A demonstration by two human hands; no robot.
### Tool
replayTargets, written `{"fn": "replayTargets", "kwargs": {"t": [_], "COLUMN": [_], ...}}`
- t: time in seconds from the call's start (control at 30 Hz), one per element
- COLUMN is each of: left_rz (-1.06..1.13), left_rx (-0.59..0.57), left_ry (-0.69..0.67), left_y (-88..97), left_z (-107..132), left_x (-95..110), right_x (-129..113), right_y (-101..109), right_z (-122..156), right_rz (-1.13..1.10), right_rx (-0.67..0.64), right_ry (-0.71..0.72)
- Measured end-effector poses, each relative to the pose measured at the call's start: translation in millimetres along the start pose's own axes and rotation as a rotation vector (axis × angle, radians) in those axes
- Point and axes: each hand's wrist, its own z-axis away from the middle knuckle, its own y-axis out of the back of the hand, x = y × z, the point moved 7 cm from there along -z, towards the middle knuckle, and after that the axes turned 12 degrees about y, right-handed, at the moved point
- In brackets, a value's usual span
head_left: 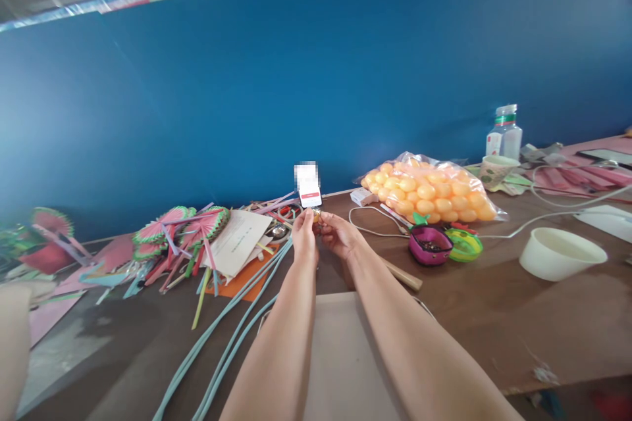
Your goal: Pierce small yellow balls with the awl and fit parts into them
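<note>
Both arms reach far forward over a brown table. My left hand and my right hand meet fingertip to fingertip, pinching a small yellowish object between them; it is too small to name. Just behind the fingers a phone stands upright with a lit white screen. Left of the hands lies a sheet of printed paper over an orange sheet, beside pink and green folded paper fans.
A clear bag of orange balls lies at the back right. A magenta tin, a green lid, a white bowl, a paper cup, a bottle and white cables are on the right. Pale blue strips trail across the left.
</note>
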Motion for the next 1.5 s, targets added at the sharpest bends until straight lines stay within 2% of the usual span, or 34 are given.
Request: {"fn": "replayTargets", "kwargs": {"t": [0.57,0.83,1.5], "left_rz": [0.008,0.0,0.001], "left_rx": [-0.019,0.023,-0.002], "left_ry": [-0.029,-0.019,-0.029], "left_y": [-0.7,2.1,-0.2], "left_z": [0.5,-1.7,-1.2], "left_x": [1.8,0.0,1.1], "right_x": [-0.6,1.1,-3.1], "right_y": [2.6,5.3,8.3], "right_z": [-0.8,-3.6,-3.7], "right_rz": [0.014,0.026,0.084], "right_rx": [0.003,0.0,0.074], "right_ry": [0.031,0.042,0.126]}}
